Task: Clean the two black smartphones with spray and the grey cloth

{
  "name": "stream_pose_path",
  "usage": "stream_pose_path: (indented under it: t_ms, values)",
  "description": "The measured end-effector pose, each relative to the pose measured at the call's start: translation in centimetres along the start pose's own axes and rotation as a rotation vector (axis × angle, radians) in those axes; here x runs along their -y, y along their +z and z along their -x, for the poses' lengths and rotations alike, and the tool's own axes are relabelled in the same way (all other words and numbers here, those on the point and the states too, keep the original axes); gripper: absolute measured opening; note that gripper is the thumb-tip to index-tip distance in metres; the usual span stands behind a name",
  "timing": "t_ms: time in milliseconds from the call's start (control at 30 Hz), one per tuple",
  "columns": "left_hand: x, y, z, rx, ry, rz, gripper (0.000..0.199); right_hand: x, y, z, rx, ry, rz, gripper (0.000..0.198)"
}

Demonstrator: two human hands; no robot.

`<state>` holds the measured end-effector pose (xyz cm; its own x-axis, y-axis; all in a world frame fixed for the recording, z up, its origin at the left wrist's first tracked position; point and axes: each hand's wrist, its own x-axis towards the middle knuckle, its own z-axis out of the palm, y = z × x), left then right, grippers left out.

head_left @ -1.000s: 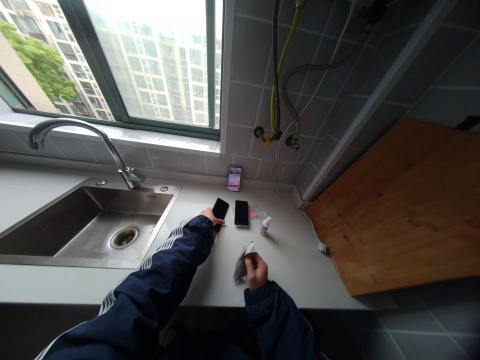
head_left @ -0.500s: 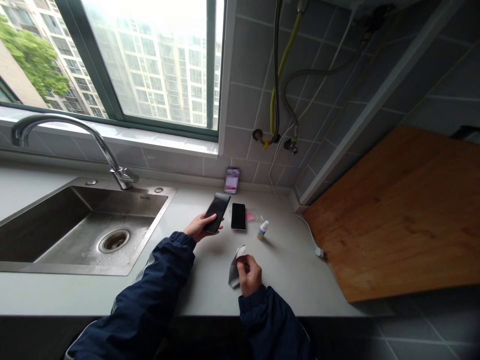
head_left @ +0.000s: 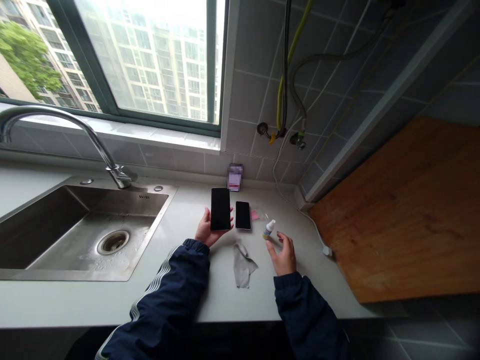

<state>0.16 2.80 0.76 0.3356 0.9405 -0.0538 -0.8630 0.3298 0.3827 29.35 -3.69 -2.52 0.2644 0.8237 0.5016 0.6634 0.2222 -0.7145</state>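
My left hand (head_left: 210, 229) holds a dark smartphone (head_left: 220, 209) upright, its black screen facing me. My right hand (head_left: 283, 254) is beside a small white spray bottle (head_left: 269, 229), fingers apart and curved around its near side, holding nothing. Between my hands a crumpled grey cloth (head_left: 243, 266) lies on the counter. A second phone (head_left: 243, 215), also with a black screen, lies flat to the right of the held one. Next to it is a clear and pink packet (head_left: 255, 214).
A steel sink (head_left: 157, 225) with a chrome faucet (head_left: 112, 165) takes up the left. A lit phone-like screen (head_left: 235, 178) leans on the back wall. On the right stand a wooden board (head_left: 408, 215) and a white cable with a plug (head_left: 327, 251). Hoses (head_left: 287, 75) hang on the wall.
My right hand has let go of the grey cloth, which now lies on the counter, and has moved right to the spray bottle. The held phone has turned more upright, screen toward me.
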Motion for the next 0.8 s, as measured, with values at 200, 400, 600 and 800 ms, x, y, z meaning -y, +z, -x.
stream_pose_path:
  t_ms: [200,400,600,800]
  values:
    - [0.2,-0.8,0.1,0.031,-0.009,0.055,0.075,-0.9,2.4,-3.4,0.009,0.030,-0.034,0.058]
    - [0.5,-0.8,-0.4,-0.042,0.042,-0.034,0.069,-0.7,3.5,-4.3,0.026,0.181,-0.207,0.041]
    - [1.1,-0.2,-0.5,-0.020,0.017,-0.080,0.068,2.4,4.6,-5.0,0.257,0.286,-0.617,0.052]
    - [1.3,-0.3,-0.5,-0.025,0.034,-0.099,0.069,6.5,6.5,-3.9,0.598,0.406,-1.055,0.057]
